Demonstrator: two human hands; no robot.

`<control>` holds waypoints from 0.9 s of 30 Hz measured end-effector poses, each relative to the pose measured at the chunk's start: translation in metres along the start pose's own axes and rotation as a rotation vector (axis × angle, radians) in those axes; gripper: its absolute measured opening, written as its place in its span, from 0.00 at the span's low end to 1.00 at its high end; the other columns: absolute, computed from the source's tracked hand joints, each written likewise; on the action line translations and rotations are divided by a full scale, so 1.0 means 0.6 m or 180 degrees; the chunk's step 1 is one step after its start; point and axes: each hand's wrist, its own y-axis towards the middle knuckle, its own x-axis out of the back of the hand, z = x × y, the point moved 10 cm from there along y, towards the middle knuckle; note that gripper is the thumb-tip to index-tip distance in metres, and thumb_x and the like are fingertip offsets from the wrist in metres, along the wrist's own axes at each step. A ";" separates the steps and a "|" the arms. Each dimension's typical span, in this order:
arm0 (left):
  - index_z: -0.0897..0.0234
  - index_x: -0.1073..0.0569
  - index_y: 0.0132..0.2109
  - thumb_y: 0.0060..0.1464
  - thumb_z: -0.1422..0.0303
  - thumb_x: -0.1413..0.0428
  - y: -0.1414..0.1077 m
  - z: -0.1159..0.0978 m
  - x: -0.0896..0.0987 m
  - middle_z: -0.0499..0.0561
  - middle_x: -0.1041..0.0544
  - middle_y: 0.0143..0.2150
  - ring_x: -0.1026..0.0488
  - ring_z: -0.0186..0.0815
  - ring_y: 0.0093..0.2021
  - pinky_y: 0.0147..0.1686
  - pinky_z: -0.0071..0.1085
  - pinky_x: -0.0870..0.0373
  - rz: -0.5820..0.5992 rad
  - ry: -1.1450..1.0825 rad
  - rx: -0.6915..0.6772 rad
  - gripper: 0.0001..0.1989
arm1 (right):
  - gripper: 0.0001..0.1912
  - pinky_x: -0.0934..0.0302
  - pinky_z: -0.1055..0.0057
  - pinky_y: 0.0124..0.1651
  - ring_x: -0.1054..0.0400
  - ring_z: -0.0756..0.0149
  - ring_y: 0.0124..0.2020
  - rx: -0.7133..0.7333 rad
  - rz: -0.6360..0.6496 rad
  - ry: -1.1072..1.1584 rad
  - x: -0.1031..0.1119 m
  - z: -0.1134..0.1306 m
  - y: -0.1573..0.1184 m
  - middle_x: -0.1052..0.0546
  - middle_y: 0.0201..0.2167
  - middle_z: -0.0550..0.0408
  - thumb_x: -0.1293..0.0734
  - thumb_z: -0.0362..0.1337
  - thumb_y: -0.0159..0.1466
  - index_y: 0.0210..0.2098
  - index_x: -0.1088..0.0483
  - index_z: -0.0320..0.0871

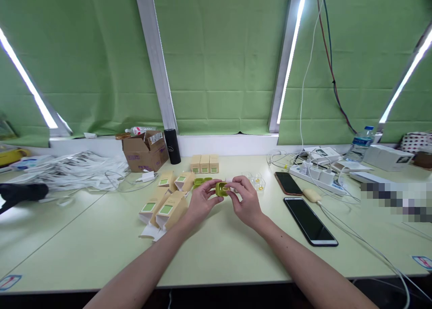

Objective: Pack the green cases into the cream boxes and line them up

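Left hand gripped a small green container over the surface, between both hands. Right hand had fingertips at its right edge; could not tell whether they pinched anything. Step looked like fine fingertip work at the opening; next move, I judged, called for steady left grip, light right fingers. Tan boxes lay leftward, clear plastic pieces just beyond the right hand.

A small olive-green case with rounded corners is being held between the left hand and the right hand over the tabletop, its hollow side facing the person; something pale yellow is showing at its right side, too small to identify
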 end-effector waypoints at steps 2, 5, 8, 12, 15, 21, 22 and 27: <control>0.63 0.21 0.51 0.45 0.74 0.31 -0.002 -0.004 -0.004 0.58 0.19 0.55 0.21 0.47 0.55 0.58 0.47 0.24 0.0037 0.0040 -0.0006 0.23 | 0.10 0.32 0.62 0.40 0.31 0.58 0.40 0.0075 -0.0016 -0.0277 0.000 0.002 -0.001 0.28 0.41 0.47 0.35 0.30 0.70 0.47 0.23 0.45; 0.62 0.20 0.51 0.45 0.74 0.31 -0.004 -0.006 -0.007 0.58 0.19 0.54 0.21 0.47 0.55 0.58 0.47 0.24 0.0044 0.0110 0.0009 0.23 | 0.10 0.35 0.63 0.38 0.32 0.58 0.40 0.0174 -0.0038 -0.0516 0.000 0.008 -0.001 0.29 0.39 0.48 0.35 0.30 0.70 0.46 0.23 0.44; 0.61 0.20 0.51 0.46 0.74 0.32 -0.005 -0.009 -0.008 0.57 0.18 0.54 0.21 0.47 0.55 0.59 0.47 0.25 0.0039 0.0137 -0.0042 0.23 | 0.10 0.37 0.63 0.38 0.33 0.58 0.39 0.0247 -0.0022 -0.0618 -0.002 0.014 0.000 0.28 0.37 0.48 0.36 0.29 0.70 0.46 0.24 0.44; 0.61 0.19 0.51 0.45 0.75 0.31 -0.004 -0.011 -0.009 0.57 0.18 0.53 0.21 0.48 0.55 0.58 0.47 0.25 0.0040 0.0090 -0.0109 0.23 | 0.10 0.40 0.62 0.38 0.34 0.58 0.38 0.0331 0.0042 -0.0779 -0.004 0.023 0.001 0.27 0.34 0.50 0.36 0.28 0.70 0.44 0.24 0.45; 0.62 0.19 0.50 0.44 0.75 0.32 -0.004 -0.011 -0.009 0.56 0.18 0.52 0.21 0.48 0.55 0.58 0.47 0.25 0.0051 0.0128 -0.0116 0.23 | 0.10 0.42 0.63 0.37 0.36 0.58 0.36 0.0442 0.0044 -0.0894 -0.003 0.033 0.002 0.27 0.32 0.51 0.37 0.28 0.71 0.43 0.24 0.44; 0.61 0.19 0.50 0.46 0.75 0.32 -0.006 -0.015 -0.013 0.56 0.18 0.52 0.21 0.47 0.55 0.59 0.47 0.25 0.0075 0.0239 -0.0121 0.22 | 0.10 0.45 0.62 0.36 0.36 0.58 0.34 0.0568 0.0062 -0.1009 -0.008 0.038 0.001 0.25 0.30 0.51 0.38 0.28 0.72 0.41 0.25 0.44; 0.61 0.19 0.50 0.46 0.75 0.32 -0.006 -0.016 -0.013 0.56 0.18 0.52 0.21 0.47 0.55 0.59 0.47 0.25 0.0077 0.0240 -0.0123 0.22 | 0.10 0.45 0.62 0.36 0.36 0.58 0.34 0.0574 0.0070 -0.1014 -0.009 0.037 0.000 0.25 0.30 0.51 0.38 0.28 0.72 0.41 0.25 0.44; 0.61 0.19 0.50 0.45 0.75 0.31 -0.006 -0.012 -0.013 0.56 0.17 0.51 0.21 0.47 0.54 0.59 0.48 0.24 0.0082 0.0170 -0.0118 0.23 | 0.10 0.46 0.62 0.36 0.36 0.59 0.34 0.0549 0.0109 -0.1008 -0.013 0.028 -0.004 0.25 0.29 0.52 0.37 0.28 0.71 0.41 0.24 0.45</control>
